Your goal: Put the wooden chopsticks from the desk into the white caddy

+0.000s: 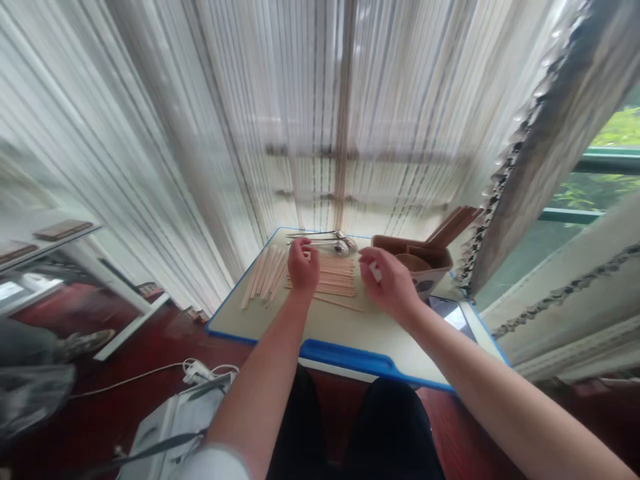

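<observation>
My left hand (pixel 304 265) is above the left end of a row of thin wooden chopsticks (pixel 336 275). Its fingers are loosely bent, with a gap by the thumb and nothing visible in them. At the row's right end, my right hand (pixel 387 281) is half curled beside a brown box; its thumb and fingers stand apart. Paler sticks, perhaps wrapped chopsticks (pixel 267 272), lie fanned out left of my left hand. Behind the row lie metal spoons (pixel 342 245) with their handles pointing left. Blur hides the fingertips' contact with the sticks.
The brown compartment box (pixel 440 259) holds upright brown slats (pixel 453 227). A phone (pixel 453 316) lies on the right of the blue-edged table (pixel 345 328). String curtains (pixel 320 120) hang behind. A white case (pixel 167 417) and a power strip (pixel 197 372) are at lower left.
</observation>
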A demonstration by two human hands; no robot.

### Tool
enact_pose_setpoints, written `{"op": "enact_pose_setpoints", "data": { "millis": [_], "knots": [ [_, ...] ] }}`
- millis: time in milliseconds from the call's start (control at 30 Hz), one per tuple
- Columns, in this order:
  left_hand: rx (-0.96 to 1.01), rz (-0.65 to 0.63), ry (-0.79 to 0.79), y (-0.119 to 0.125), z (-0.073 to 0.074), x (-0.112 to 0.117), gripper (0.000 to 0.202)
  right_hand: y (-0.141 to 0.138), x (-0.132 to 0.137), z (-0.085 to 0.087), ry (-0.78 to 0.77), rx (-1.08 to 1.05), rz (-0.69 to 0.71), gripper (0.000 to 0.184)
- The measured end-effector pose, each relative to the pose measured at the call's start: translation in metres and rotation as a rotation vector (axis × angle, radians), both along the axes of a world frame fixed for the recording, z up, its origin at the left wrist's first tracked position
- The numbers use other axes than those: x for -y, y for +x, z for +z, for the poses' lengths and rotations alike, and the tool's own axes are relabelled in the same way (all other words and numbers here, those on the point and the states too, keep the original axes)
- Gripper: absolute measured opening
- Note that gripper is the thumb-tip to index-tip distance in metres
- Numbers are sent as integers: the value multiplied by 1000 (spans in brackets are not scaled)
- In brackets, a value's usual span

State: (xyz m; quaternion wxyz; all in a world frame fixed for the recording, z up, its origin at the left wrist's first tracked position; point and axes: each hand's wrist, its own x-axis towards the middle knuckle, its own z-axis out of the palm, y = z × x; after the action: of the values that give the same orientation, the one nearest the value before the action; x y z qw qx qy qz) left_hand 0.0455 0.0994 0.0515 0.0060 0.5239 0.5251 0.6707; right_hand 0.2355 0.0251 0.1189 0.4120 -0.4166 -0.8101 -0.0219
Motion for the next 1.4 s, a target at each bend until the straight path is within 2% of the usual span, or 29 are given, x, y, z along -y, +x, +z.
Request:
{"op": "enact_pose_setpoints", "data": {
  "millis": [100, 167, 233, 333, 500, 800, 900, 1033, 1200, 1400],
  "knots": [
    [-61, 118, -42, -46, -7, 5, 24, -38, -7, -43, -279, 167, 45, 25],
    [-89, 181, -66, -62, -22, 13, 25, -56, -17, -66, -316, 275, 36, 24],
    [-106, 180, -99, -68, -38, 20, 25, -67, -26, -82, -280, 349, 18, 22],
    [-133, 136, -108, -68, -54, 24, 25, -70, -31, -98, -213, 410, -1, 23],
    [-122, 179, -102, -69, -55, 20, 24, -60, -24, -109, -190, 428, 3, 28],
    [-105, 202, -139, -69, -52, 24, 21, -60, -20, -107, -148, 454, 101, 29],
    [-111, 193, -147, -69, -50, 25, 20, -62, -21, -110, -147, 461, 93, 30],
    [-75, 256, -132, -71, -49, 26, 19, -60, -29, -107, -282, 393, 60, 28],
    [-88, 312, -140, -70, -50, 26, 19, -34, -35, -79, -579, 157, 35, 29],
    [-185, 291, -141, -65, -52, 25, 18, 24, -9, -34, -644, -298, 81, 32]
  ]
}}
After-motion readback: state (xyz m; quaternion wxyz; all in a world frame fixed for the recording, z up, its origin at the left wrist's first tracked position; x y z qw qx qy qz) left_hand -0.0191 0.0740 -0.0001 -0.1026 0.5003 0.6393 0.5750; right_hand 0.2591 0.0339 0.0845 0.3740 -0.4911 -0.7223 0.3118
